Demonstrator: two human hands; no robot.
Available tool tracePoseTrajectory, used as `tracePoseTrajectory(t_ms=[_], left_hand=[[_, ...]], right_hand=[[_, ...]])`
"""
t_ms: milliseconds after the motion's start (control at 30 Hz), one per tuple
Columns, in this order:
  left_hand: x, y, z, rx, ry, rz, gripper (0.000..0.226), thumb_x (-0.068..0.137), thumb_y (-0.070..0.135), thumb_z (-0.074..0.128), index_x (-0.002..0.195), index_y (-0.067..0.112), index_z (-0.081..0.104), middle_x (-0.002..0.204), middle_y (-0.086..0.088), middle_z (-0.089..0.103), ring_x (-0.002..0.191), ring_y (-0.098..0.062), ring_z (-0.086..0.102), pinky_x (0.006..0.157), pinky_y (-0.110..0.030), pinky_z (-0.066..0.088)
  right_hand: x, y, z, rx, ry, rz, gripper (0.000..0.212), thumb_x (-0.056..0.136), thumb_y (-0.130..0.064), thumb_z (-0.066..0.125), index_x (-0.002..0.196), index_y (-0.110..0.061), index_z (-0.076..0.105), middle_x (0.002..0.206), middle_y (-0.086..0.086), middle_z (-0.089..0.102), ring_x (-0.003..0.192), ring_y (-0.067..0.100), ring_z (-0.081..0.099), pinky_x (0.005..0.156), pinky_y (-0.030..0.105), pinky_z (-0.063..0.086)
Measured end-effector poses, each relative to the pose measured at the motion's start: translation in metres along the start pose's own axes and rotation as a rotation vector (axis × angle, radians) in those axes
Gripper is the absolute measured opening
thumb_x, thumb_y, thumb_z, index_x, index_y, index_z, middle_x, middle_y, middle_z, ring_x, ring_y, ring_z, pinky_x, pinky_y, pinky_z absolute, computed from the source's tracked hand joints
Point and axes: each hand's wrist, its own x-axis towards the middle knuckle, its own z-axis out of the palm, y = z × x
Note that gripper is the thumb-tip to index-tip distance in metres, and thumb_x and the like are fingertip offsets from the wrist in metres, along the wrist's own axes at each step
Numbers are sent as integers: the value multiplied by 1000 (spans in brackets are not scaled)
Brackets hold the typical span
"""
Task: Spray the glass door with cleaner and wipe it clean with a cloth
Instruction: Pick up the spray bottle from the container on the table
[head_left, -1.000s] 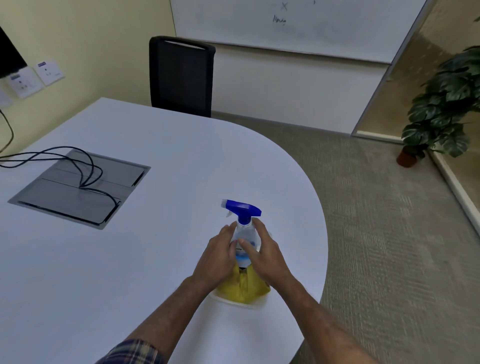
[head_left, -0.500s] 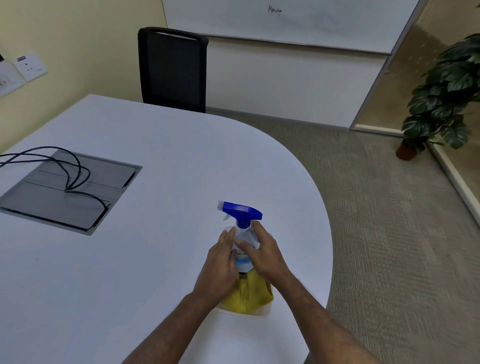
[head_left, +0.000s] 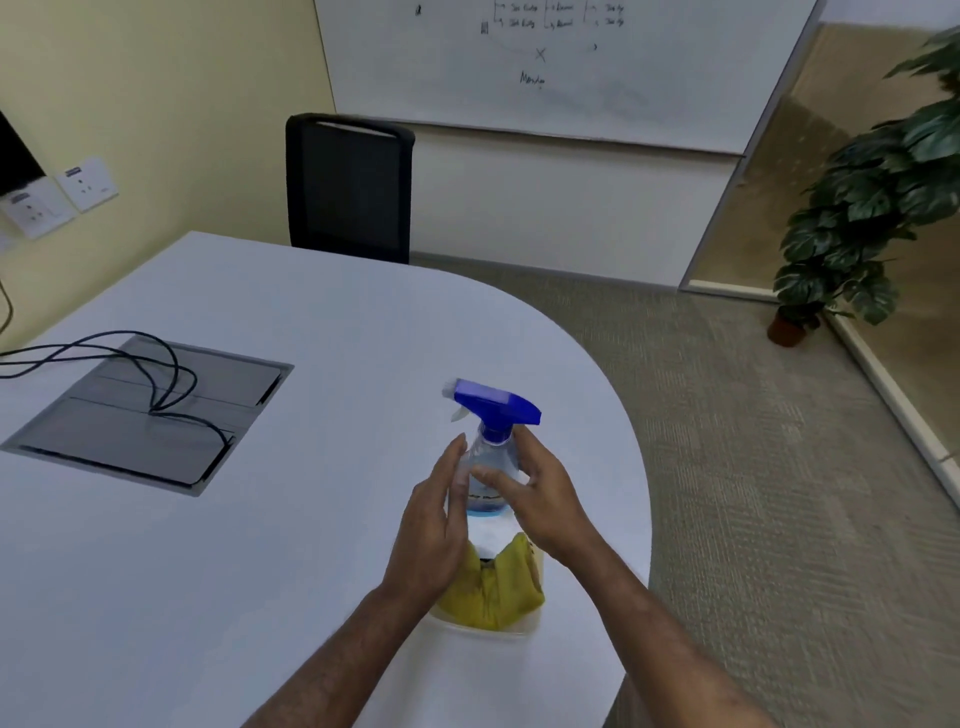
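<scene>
From the head view, the spray bottle (head_left: 491, 467) is upright near the rounded edge of the surface (head_left: 260, 571). It is blurred, and I cannot tell whether its base rests there. The right hand (head_left: 543, 501) holds it, thumb across the front. The left hand (head_left: 431, 530) is straight-fingered beside it, contact unclear, and hides part of the yellow cloth (head_left: 498, 587) nearer the person. Half a second ago both hands wrapped the bottle; the left has since opened.
</scene>
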Motion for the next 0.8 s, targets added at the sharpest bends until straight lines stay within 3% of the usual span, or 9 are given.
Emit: tracePoseTrajectory(t_ms=[133, 200, 300, 400, 533, 633, 800], left_hand=[[3, 43, -12, -82, 96, 12, 58, 103, 49, 34, 155, 28, 45, 155, 9, 53, 141, -19, 55, 111, -47, 54], [5, 69, -17, -117, 104, 57, 56, 103, 49, 34, 152, 28, 49, 148, 8, 59, 132, -17, 62, 102, -38, 61], [2, 106, -20, -146, 116, 160, 57, 101, 62, 34, 135, 26, 62, 127, 4, 71, 114, -20, 73, 81, -24, 65], [-5, 143, -17, -173, 132, 252, 78, 93, 83, 28, 108, 19, 69, 98, 0, 76, 89, -19, 79, 66, -31, 67], [-22, 183, 3, -226, 141, 334, 81, 94, 83, 28, 93, 15, 72, 80, -1, 77, 70, -14, 78, 55, -35, 65], [-47, 211, 28, -278, 103, 353, 70, 95, 83, 27, 85, 29, 70, 72, 5, 76, 64, -11, 78, 49, -28, 62], [-97, 260, 86, -389, -14, 377, 67, 97, 80, 28, 82, 32, 72, 69, 3, 75, 58, -13, 75, 49, -34, 59]], right_hand=[[-18, -54, -11, 42, 65, -99, 40, 93, -33, 75, 113, -63, 58, 121, -26, 71, 117, 0, 66, 84, 14, 56], [-31, -80, -15, 71, 105, -149, 35, 92, -32, 75, 112, -57, 61, 119, -21, 73, 115, 5, 68, 87, 21, 59], [-55, -119, -23, 91, 176, -190, 32, 91, -32, 75, 112, -54, 62, 119, -16, 74, 115, 9, 70, 89, 28, 62], [-83, -153, -33, 116, 233, -228, 28, 86, -41, 76, 109, -51, 66, 115, -12, 76, 111, 11, 73, 82, 25, 61], [-125, -180, -50, 150, 337, -275, 31, 89, -30, 78, 118, -36, 67, 116, 1, 76, 109, 20, 74, 85, 31, 61], [-163, -193, -70, 163, 420, -289, 29, 91, -24, 78, 117, -23, 67, 112, 5, 77, 106, 22, 75, 83, 30, 61], [-238, -209, -115, 126, 597, -325, 28, 89, -32, 80, 111, -21, 66, 107, 6, 77, 102, 24, 75, 85, 36, 61]])
